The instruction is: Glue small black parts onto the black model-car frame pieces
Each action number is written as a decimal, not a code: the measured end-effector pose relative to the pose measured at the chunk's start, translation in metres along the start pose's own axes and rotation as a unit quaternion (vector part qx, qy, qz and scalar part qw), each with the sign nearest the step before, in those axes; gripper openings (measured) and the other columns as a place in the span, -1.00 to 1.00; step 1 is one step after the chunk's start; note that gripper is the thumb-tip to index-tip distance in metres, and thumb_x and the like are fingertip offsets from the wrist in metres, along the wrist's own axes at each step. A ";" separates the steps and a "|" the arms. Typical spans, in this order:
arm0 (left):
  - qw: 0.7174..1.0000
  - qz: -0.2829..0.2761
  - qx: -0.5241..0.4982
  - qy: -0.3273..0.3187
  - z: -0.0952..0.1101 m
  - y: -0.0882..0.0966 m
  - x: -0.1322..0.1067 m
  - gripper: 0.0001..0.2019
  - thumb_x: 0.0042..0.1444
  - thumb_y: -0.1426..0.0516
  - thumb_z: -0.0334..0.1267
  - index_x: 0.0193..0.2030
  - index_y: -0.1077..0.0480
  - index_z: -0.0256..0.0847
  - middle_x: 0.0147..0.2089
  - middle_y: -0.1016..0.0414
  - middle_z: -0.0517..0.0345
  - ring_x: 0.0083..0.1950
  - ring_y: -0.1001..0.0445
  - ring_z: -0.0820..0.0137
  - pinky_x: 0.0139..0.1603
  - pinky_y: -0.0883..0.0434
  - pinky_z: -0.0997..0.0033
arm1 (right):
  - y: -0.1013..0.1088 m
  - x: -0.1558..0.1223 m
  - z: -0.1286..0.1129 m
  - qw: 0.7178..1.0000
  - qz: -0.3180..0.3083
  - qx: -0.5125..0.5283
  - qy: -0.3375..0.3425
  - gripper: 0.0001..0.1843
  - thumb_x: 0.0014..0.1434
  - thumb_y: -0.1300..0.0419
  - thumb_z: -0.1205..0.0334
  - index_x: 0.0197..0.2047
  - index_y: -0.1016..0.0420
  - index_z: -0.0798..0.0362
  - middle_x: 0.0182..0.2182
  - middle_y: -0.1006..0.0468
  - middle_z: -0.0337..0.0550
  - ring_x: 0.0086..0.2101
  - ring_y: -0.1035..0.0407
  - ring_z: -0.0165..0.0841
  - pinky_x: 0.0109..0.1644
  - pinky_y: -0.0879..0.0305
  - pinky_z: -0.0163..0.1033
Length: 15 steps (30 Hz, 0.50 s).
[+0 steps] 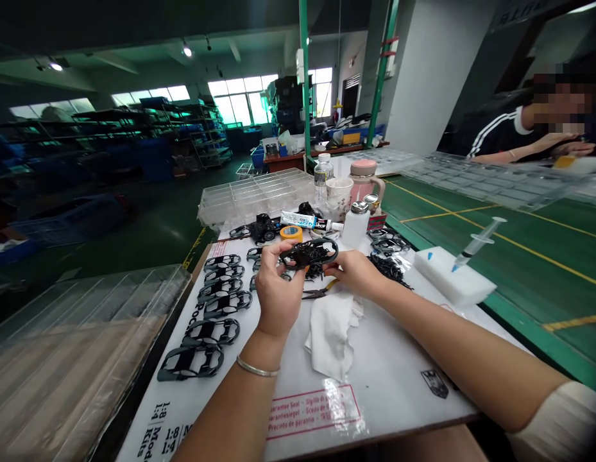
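Note:
My left hand (281, 285) grips the left end of a dark grey, oval plastic frame (332, 247), held tilted above the table. Pinched fingers of my right hand (358, 273) are at the frame's right end. Behind and below it lies a pile of small black parts (315, 271), partly hidden. Yellow-handled pliers (317, 293) rest just under my hands, beside a crumpled white cloth (331, 333). Similar dark frames (213, 330) stand in a column on the left of the white printed board (394, 391).
A syringe (478, 244) stands in a white foam block (454, 276) at right. Farther back are yellow tape (291, 233), a glue tube (302, 221), a dispenser bottle (356, 223), a pink flask (364, 179) and clear trays (259, 192). A person (514, 131) sits at far right.

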<state>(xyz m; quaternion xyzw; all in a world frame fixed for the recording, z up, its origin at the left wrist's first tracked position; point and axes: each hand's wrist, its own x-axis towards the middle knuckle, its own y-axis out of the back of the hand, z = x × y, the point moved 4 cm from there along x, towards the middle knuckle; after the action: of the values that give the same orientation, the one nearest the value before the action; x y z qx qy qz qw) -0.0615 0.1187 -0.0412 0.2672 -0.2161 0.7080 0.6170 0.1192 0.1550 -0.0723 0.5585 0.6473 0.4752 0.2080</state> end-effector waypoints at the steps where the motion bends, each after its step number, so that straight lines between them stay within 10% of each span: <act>1: 1.000 0.000 0.004 0.002 -0.001 0.000 0.000 -0.56 -0.05 -0.23 -0.56 -0.04 -0.27 -0.16 0.08 -0.45 0.00 0.17 -0.43 0.27 -0.01 -0.52 0.36 | -0.001 0.000 0.003 1.000 0.006 0.009 -0.006 -0.82 0.12 -0.20 0.45 -0.27 -0.57 0.03 -0.37 -0.62 -0.24 -0.37 -0.45 -0.38 -0.33 -0.17 -0.36; 15: 0.997 -0.031 0.067 -0.016 -0.003 -0.004 -0.002 -0.54 -0.06 -0.22 -0.61 -0.04 -0.27 -0.15 0.06 -0.48 0.07 0.12 -0.46 0.32 -0.05 -0.53 0.39 | 0.008 0.003 0.021 0.987 0.086 0.132 -0.007 -0.81 0.10 -0.24 0.42 -0.26 -0.65 0.02 -0.28 -0.61 -0.17 -0.28 -0.45 -0.33 -0.15 -0.27 -0.27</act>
<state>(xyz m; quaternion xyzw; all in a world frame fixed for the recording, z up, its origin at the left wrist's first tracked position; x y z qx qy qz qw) -0.0576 0.1195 -0.0447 0.3260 -0.1691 0.6968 0.6161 0.1389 0.1653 -0.0739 0.6378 0.6525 0.3980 0.0952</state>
